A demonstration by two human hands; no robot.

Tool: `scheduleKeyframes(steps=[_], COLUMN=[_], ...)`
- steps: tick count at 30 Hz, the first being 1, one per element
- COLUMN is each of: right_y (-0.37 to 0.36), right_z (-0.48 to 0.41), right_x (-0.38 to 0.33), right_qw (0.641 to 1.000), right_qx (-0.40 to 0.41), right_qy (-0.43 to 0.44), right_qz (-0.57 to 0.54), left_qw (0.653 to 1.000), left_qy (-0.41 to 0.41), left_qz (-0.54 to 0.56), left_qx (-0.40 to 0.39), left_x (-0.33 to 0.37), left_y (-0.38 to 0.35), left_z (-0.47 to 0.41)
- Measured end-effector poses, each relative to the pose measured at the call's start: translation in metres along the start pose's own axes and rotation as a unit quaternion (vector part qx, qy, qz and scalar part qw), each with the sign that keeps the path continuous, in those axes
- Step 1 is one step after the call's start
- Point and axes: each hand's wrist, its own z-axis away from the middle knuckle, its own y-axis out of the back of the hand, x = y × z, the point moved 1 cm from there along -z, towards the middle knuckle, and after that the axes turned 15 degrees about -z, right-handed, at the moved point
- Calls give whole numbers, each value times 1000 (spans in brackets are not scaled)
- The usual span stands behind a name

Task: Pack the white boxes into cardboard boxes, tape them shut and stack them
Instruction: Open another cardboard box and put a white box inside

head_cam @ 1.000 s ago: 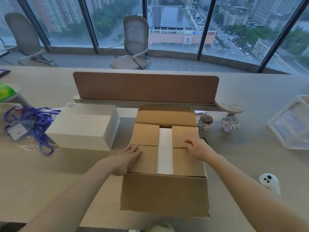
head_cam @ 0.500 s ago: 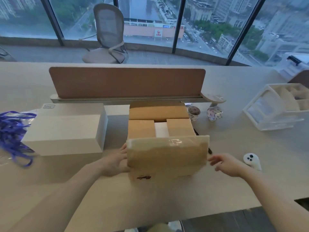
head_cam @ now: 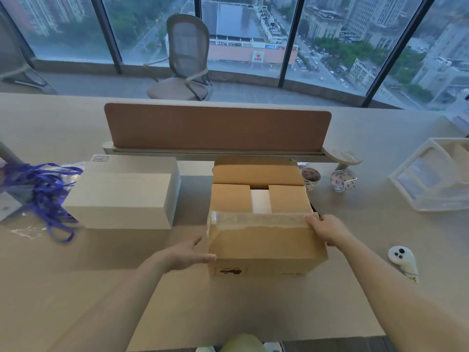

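Note:
A cardboard box (head_cam: 266, 252) stands in the middle of the table. Its two side flaps are folded in, and a strip of a white box (head_cam: 261, 201) shows between them. The far flap leans back. The near flap stands upright, with clear tape along its top edge. My right hand (head_cam: 327, 231) grips that flap's top right corner. My left hand (head_cam: 187, 255) is open, fingertips against the box's lower left front corner. A second white box (head_cam: 121, 196) lies to the left of the cardboard box.
Two patterned tape rolls (head_cam: 311, 177) (head_cam: 342, 181) sit right of the box's far end. A clear plastic organiser (head_cam: 431, 184) is at far right and a white controller (head_cam: 403, 260) at near right. Purple lanyards (head_cam: 43, 189) lie at left. A brown divider panel (head_cam: 218, 128) stands behind.
Both hands left the side flaps. The near flap came up to upright. My right hand then reached in and took its right corner; my left hand dropped to the box's lower left corner.

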Motion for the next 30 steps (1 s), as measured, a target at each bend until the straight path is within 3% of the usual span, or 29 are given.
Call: scheduleKeyframes(steps=[4,7,13,18,21,23,26,30], right_y=[3,10,26,36,38,39,37,32], right_z=[-11,-17,-31,-60,-83,-99,-123,-143], right_x=[-1,5,10,10,1,-12,-40,-66], right_qw=[1000,997,988,978,982,990,987,943], right_qx=[-3,-48,-133,-187,-140,-91,-112,-138], right_qy=[-4,2,62,74,94,105,44,-32], right_qz=[10,-53,-43,48,85,32,-106,-301], left_qw=[996,981,963,911,898,895,884,872], left_qy=[22,51,128,195,218,219,243,280], left_qz=[91,166,77,-20,-40,-21,-16,-31], left_qx=[9,83,222,364,380,387,398,401], left_x=[11,36,77,94,89,87,89,85], left_y=[3,6,-3,-18,-16,-17,-20,-22], left_z=[-1,-6,-18,-28,-26,-28,-27,-30])
